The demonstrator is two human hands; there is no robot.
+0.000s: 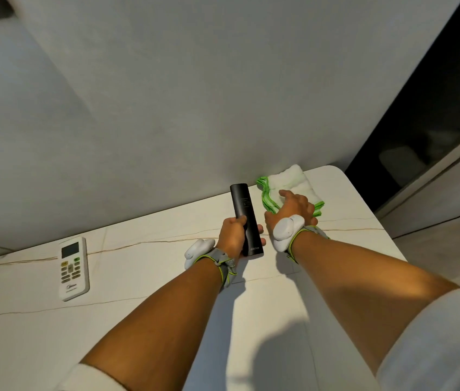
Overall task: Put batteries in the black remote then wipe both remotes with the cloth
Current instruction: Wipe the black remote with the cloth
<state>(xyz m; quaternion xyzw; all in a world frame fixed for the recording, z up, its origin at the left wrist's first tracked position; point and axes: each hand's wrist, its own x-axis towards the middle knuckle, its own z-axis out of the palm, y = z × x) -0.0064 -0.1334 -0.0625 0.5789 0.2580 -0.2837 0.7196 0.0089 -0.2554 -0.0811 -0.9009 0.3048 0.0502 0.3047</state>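
Black remote [244,218]: gripped upright in left hand [233,235], above surface [166,277]. Cloth [293,184]: folded, far right; right hand [291,207] spread flat upon it, fingers not closed. White remote [73,268]: lying well left. Step, judged: fetching cloth for wiping; next, pinch and lift it.

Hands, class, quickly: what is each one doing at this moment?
Left hand: closed around the black remote, holding it.
Right hand: open, fingers spread, resting on the white and green cloth; not gripping it yet.
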